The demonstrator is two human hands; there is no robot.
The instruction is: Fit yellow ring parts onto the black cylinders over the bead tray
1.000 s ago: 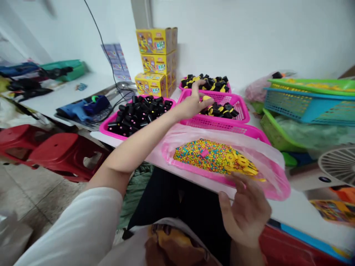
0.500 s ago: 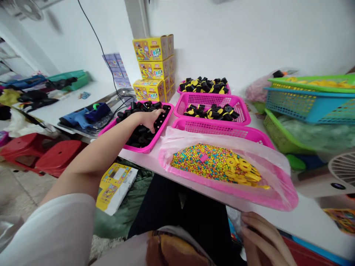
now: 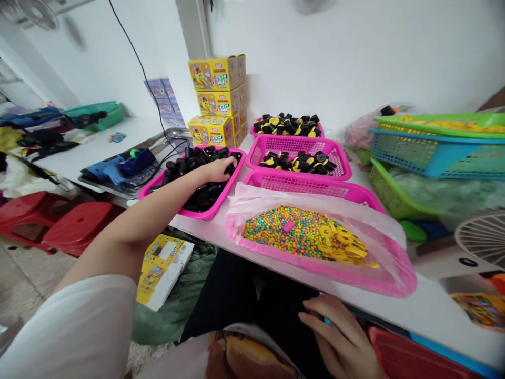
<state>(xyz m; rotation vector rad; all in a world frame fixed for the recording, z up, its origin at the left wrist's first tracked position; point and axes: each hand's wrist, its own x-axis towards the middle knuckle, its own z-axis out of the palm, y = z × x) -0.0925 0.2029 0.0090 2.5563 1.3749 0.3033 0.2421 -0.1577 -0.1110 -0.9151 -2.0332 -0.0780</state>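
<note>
My left hand (image 3: 220, 170) reaches into a pink basket (image 3: 211, 212) heaped with small black cylindrical parts (image 3: 193, 158). Its fingers curl around one of these black pieces near the basket's right side; the fingertips are partly hidden. My right hand (image 3: 341, 337) is low above my lap, under the table edge, fingers apart and nothing visibly held. Close in front of me, a pink basket lined with clear plastic (image 3: 408, 281) contains many coloured beads (image 3: 276, 226), yellow ring-shaped pieces (image 3: 343, 242) and a small pink piece (image 3: 289, 226).
Behind stand pink baskets of black-and-yellow pieces (image 3: 303, 161), beside stacked yellow boxes (image 3: 213, 102). At right are a blue basket (image 3: 434, 152) and a fan (image 3: 481, 239). Left are a blue glue gun (image 3: 108, 169) and red stools (image 3: 79, 223). A yellow carton (image 3: 163, 271) lies below.
My left hand has shifted slightly right within the basket and its fingers have closed in on a black part. My right hand has moved left and up over my lap, its fingers spreading.
</note>
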